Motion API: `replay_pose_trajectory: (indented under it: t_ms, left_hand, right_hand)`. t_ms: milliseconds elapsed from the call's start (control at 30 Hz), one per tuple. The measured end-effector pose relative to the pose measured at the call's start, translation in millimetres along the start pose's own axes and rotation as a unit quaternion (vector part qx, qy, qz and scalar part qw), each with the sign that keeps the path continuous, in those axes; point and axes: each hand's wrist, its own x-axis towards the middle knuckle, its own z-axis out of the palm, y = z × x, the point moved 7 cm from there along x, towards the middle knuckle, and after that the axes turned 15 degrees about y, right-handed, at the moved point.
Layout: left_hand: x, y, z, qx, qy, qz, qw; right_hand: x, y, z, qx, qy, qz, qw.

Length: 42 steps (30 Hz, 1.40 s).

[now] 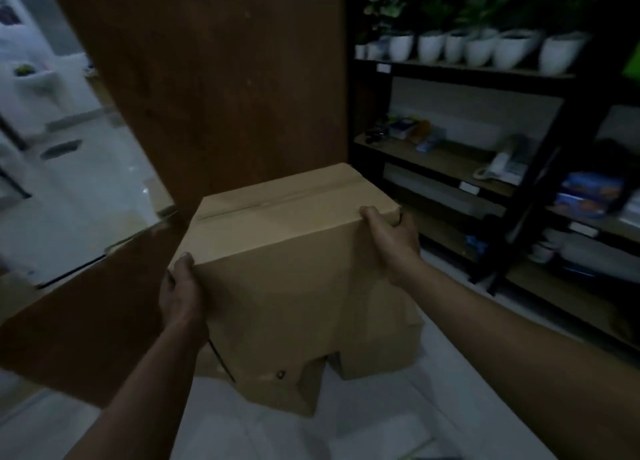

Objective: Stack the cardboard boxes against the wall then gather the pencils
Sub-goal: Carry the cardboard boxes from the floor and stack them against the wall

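A brown cardboard box [287, 238] with a taped seam on top sits on other cardboard boxes [374, 342], right in front of a dark wooden wall panel [214, 79]. My left hand [180, 293] grips the box's near left corner, thumb on the top edge. My right hand [391, 238] grips the right top edge, fingers curled over the side. No pencils are visible in this dim view.
A black shelving rack [450, 68] stands at the right with several white plant pots [481, 46], a phone [498, 169] and packages. A white tiled floor [259, 435] lies below. At the left, a bright tiled area [69, 182] shows beyond a glass edge.
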Motion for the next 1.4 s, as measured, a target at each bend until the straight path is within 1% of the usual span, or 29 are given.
replay_pose_trajectory:
  t_ms: [133,300,533,633,700,733,800,833,967,1033,1100,1133,1200,1267,1400]
  left_hand:
    - [-35.1,-11.9,57.5,0.028,-0.065,-0.015,0.997]
    - [-88.4,-29.6,108.0,0.054,-0.149,-0.025,0.987]
    - [-186.2,-70.7,193.7,0.106,-0.267,-0.045,0.957]
    - [-223.4,-97.9,227.1,0.129,-0.287,-0.061,0.947]
    - [-250.0,-107.2,245.2,0.135,-0.295,-0.064,0.944]
    - [-277.0,-111.4,254.6,0.141,-0.304,-0.061,0.940]
    - [-312.7,-108.8,260.9,0.142,-0.314,-0.070,0.936]
    - [-340.7,-114.5,269.5,0.140,-0.323,-0.078,0.933]
    - [-411.2,-126.9,287.8,0.156,-0.357,-0.084,0.917]
    - [-447.6,-127.2,295.5,0.167,-0.393,-0.081,0.901]
    - [-487.1,-135.0,314.2,0.180,-0.427,-0.069,0.883]
    - [-492.4,-139.8,319.2,0.188,-0.432,-0.068,0.880]
    - [-520.8,-148.7,337.2,0.207,-0.463,-0.064,0.859]
    - [-537.2,-160.7,356.6,0.215,-0.477,-0.047,0.851]
    - [-586.4,-173.5,373.0,0.230,-0.496,-0.011,0.837]
  right_hand:
    - [29.9,15.5,-58.4,0.005,0.074,0.019,0.997]
    - [60.4,34.0,-132.5,0.032,0.132,0.042,0.990]
    - [127.5,68.6,-265.0,0.081,0.218,0.122,0.965]
    - [158.6,84.0,-321.3,0.088,0.238,0.141,0.957]
    - [174.3,89.2,-351.4,0.090,0.249,0.139,0.954]
    - [183.9,94.3,-375.1,0.089,0.252,0.143,0.953]
    - [191.6,94.1,-399.7,0.080,0.259,0.132,0.954]
    - [198.0,95.2,-426.0,0.080,0.266,0.129,0.952]
    - [206.0,103.6,-494.4,0.082,0.300,0.127,0.942]
    - [203.3,106.8,-521.4,0.087,0.315,0.126,0.937]
    - [198.3,114.5,-561.6,0.094,0.347,0.129,0.924]
    - [196.0,116.8,-569.4,0.093,0.357,0.133,0.920]
    - [190.9,126.7,-599.9,0.102,0.391,0.141,0.904]
    - [183.6,136.0,-621.4,0.123,0.416,0.146,0.889]
    - [168.4,158.5,-659.5,0.149,0.456,0.158,0.863]
